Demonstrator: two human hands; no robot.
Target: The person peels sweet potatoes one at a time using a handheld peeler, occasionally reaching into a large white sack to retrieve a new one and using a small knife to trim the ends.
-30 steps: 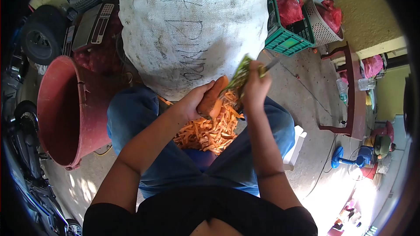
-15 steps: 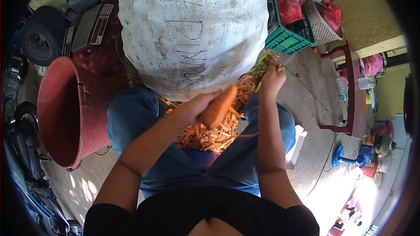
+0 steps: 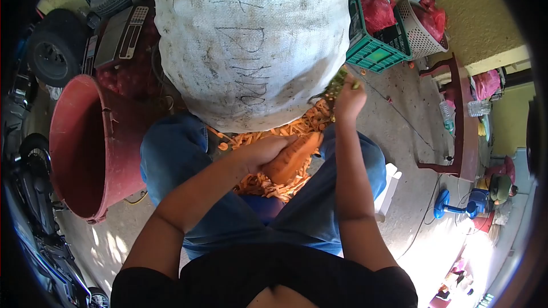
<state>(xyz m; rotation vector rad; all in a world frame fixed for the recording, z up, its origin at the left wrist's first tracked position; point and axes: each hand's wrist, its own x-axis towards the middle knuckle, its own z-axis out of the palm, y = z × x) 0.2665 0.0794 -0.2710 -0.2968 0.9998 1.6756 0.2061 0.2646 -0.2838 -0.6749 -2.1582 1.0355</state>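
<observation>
My left hand (image 3: pixel 271 149) is wrapped round a large carrot (image 3: pixel 294 159), which tilts up to the right between my knees. Up and to the right, my right hand (image 3: pixel 350 101) is closed on a green-and-yellow mottled tool (image 3: pixel 335 86) with a thin dark edge; motion blurs its exact kind. The tool stands apart from the carrot. Below both hands lies a heap of orange carrot peelings (image 3: pixel 311 121), partly hidden by the carrot. Part of a dark blue container (image 3: pixel 260 206) shows under the heap.
A bulging white woven sack (image 3: pixel 251 51) rises in front of me. To the left a red tub (image 3: pixel 123 142) lies tipped beside my knee, with a scale (image 3: pixel 121 37) beyond it. A green crate (image 3: pixel 377 54) and a white basket (image 3: pixel 419 40) stand at the upper right.
The carrot has moved slightly right and down and turned a little in my left hand. My right hand has shifted slightly left, still gripping the mottled tool, which now tilts differently.
</observation>
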